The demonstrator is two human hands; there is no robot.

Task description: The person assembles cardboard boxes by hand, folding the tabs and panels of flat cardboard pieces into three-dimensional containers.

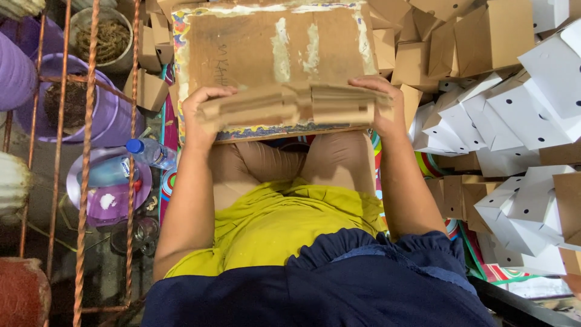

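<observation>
Looking down past our own dark blue top [315, 290] and yellow cloth [272, 227], we see a crowded floor space rather than a proper tabletop. The biggest mass is the heap of folded boxes on our right: white boxes [532, 97] with small dark dots, piled against plain brown boxes [478, 36] that run along the top right corner and spill down beside our right arm. More brown boxes [148, 91] lie at the upper left of the board.

Next in size is the worn brown cardboard board [266, 54], lying flat across our knees, its face scuffed with pale torn streaks and its edges showing a bright patterned border. A colourful mat [433, 163] peeks out beneath it and under the boxes.

To our left, rusty metal bars [85, 157] stand upright, and behind them sit purple tubs [103, 115], one holding dark soil. Below them a purple plate [109, 194] lies on the floor, with a plastic water bottle [151, 152] with a blue cap resting just beside it.

On the near edge of the board lies the stack of flat cardboard pieces [296, 106], held at both ends. Our left hand [203, 115] curls over its left end, fingers on top, gripping it. Our right hand [381, 103] clasps the right end the same way, so the stack is pressed between both hands.
</observation>
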